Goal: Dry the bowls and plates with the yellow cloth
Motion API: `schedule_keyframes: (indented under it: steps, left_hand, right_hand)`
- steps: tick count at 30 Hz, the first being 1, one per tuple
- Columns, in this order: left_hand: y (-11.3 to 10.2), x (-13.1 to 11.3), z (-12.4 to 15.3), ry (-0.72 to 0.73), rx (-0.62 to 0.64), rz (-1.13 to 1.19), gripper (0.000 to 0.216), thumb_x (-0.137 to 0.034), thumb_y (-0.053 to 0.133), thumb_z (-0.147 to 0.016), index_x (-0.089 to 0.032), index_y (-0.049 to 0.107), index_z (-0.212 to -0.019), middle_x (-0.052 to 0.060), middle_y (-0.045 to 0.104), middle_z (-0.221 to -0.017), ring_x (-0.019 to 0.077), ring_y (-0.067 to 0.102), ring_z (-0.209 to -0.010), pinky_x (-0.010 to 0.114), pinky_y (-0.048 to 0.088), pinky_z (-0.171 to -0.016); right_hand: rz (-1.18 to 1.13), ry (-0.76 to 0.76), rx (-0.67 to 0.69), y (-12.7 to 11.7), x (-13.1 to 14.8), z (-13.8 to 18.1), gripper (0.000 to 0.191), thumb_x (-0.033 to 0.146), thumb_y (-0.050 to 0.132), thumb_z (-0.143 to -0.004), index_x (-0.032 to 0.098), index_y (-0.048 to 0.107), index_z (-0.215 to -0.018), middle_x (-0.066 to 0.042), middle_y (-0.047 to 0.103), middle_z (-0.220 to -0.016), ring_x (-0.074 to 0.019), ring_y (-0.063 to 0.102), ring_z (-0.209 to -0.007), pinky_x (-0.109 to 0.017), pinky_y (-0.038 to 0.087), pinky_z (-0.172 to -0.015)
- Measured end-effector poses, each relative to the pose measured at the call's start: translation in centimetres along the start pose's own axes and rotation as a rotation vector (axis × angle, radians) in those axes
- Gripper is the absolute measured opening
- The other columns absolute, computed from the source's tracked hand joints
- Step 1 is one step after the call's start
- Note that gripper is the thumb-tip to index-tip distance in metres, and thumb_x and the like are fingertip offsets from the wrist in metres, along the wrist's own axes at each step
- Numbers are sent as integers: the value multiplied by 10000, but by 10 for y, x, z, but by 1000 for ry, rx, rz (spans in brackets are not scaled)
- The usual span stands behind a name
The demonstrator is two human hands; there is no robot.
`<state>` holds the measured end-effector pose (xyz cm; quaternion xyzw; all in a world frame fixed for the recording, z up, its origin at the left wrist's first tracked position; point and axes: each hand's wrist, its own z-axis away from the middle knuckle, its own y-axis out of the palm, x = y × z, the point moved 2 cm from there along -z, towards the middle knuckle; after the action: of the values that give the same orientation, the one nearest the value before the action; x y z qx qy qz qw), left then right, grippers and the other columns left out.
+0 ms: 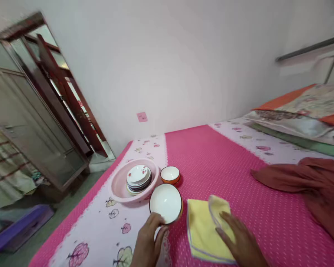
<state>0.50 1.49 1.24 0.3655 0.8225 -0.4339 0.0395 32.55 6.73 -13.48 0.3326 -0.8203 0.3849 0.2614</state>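
My left hand [150,237] grips the near rim of a white bowl [166,202] with a dark edge, thumb and fingers closed on it. The bowl tilts a little toward me at the border of the pink and white bedding. A folded yellow cloth [200,226] with a pale purple edge lies to the right. My right hand [236,237] has a raised flap of this cloth between thumb and fingers. Just behind the bowl sits a small stack of white bowls [170,173] with orange outsides.
A pink basin [118,187] holding several stacked plates [138,174] stands at left on the bed. Reddish-brown fabric [306,181] lies at right, with folded bedding [300,107] behind. A purple tub [22,226] is on the floor beyond the bed's left edge.
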Motion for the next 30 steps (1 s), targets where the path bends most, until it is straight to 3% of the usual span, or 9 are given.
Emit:
schedule_keyframes:
  steps: [4, 7, 11, 13, 17, 21, 25, 28, 30]
  left_hand:
    - [7, -9, 34, 36, 17, 11, 136, -133, 595, -986, -262, 609, -1026, 25, 705, -906, 170, 736, -804, 216, 574, -728]
    - [12, -13, 52, 62, 63, 20, 185, -102, 581, -976, -263, 608, -1064, 45, 721, -955, 175, 754, -829, 217, 588, -753]
    - [12, -17, 62, 78, 122, 13, 166, -120, 600, -975, -257, 623, -1066, 65, 747, -986, 186, 770, -847, 221, 603, -776]
    - [10, -20, 62, 105, 121, 12, 129, -146, 607, -978, -252, 638, -1045, 69, 758, -963, 194, 775, -813, 224, 609, -749]
    - [9, -25, 66, 110, 93, 30, 179, -147, 630, -954, -269, 682, -1074, 68, 772, -977, 214, 776, -832, 253, 618, -750]
    - [17, -26, 81, -188, -209, 191, 554, -243, 773, -884, -342, 626, -1409, 143, 648, -1432, 268, 732, -1001, 340, 611, -795]
    - [39, -24, 95, -756, -420, 721, 829, -427, 845, -822, -324, 480, -1559, 162, 464, -1624, 313, 662, -1192, 335, 595, -796]
    - [65, -29, 91, -1036, -243, 1439, 767, -591, 709, -905, -275, 498, -1571, 177, 521, -1603, 406, 513, -1440, 508, 538, -1042]
    - [77, -33, 81, -968, -106, 1825, 710, -644, 633, -935, -236, 592, -1514, 188, 577, -1563, 427, 467, -1483, 598, 428, -1156]
  right_hand:
    - [-270, 166, 71, -16, 63, -1, 565, 640, 538, -964, 212, 696, -1298, -172, 721, -1347, -382, 651, -1264, -556, 505, -1079]
    - [-579, 399, 402, -7, 107, -1, 669, 729, 461, -976, 222, 685, -1350, -153, 724, -1342, -327, 711, -1127, -435, 589, -920]
    - [-773, 492, 667, 11, 145, 1, 805, 803, 446, -952, 174, 638, -1415, -97, 784, -933, -250, 706, -717, -328, 533, -574]
    - [-810, 467, 665, 16, 153, 3, 764, 778, 510, -940, 167, 669, -1371, -93, 782, -910, -263, 707, -745, -346, 556, -618]
    - [-854, 482, 515, 22, 152, 12, 648, 705, 645, -892, 181, 740, -1260, -130, 781, -1193, -347, 692, -1133, -459, 536, -1026]
    - [-900, 623, 421, 27, 142, 26, 690, 706, 667, -853, 195, 728, -1313, -130, 768, -1281, -376, 643, -1287, -479, 518, -1087]
    - [-902, 698, 342, 27, 137, 35, 707, 674, 697, -831, 223, 705, -1376, -113, 769, -1298, -380, 611, -1350, -487, 515, -1109]
    - [-909, 685, 315, 27, 138, 36, 715, 649, 713, -825, 221, 696, -1398, -111, 753, -1343, -380, 587, -1380, -485, 500, -1133]
    - [-920, 680, 312, 28, 139, 34, 713, 639, 711, -832, 221, 689, -1409, -106, 748, -1354, -377, 578, -1392, -484, 496, -1138]
